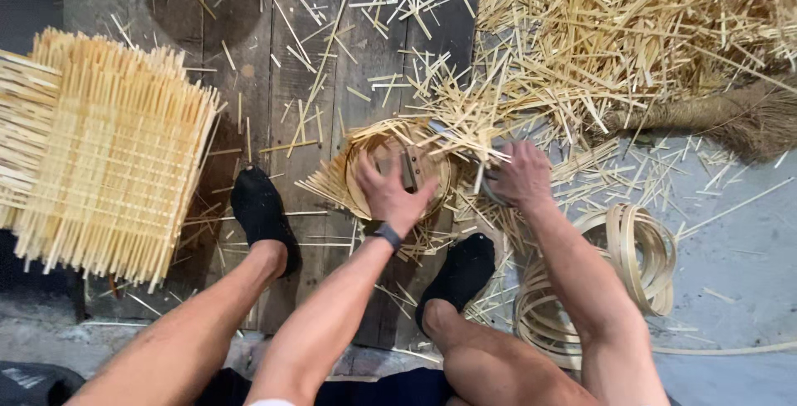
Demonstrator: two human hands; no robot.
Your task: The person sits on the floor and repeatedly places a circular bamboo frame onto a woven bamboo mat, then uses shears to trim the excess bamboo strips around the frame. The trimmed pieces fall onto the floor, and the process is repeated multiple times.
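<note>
hands on a round bamboo frame among loose strips

head view: the ground is a patch of dark, weathered wooden planks (274, 82) that gives way on the right to grey concrete floor (739, 248). pale bamboo strips are scattered everywhere, thickening into a big loose pile of strips (631, 32) at the upper right. a coarse brown fibre broom (730, 115) lies against the edge of that pile. at the left rests a stack of woven bamboo mats (108, 157), slats running upright, edges ragged. at the lower right, on the concrete, lies a loose heap of coiled bamboo hoops (614, 273), close to the right forearm.

the person sits low, both feet in black socks planted on the planks, the left foot (264, 215) and the right foot (461, 273) on either side of the work. between them sits a small round bamboo frame (398, 169), a hoop with woven strips fanning out under it, probably kept there so it stays within easy reach of both arms.

the left hand (390, 194), with a dark band on its wrist, presses flat on the frame with fingers spread wide, seemingly pinning it down. the right hand (519, 175) is at the frame's right edge, fingers curled narrow around what looks like a small dark tool among the strips; exactly what it grips cannot be told.
</note>
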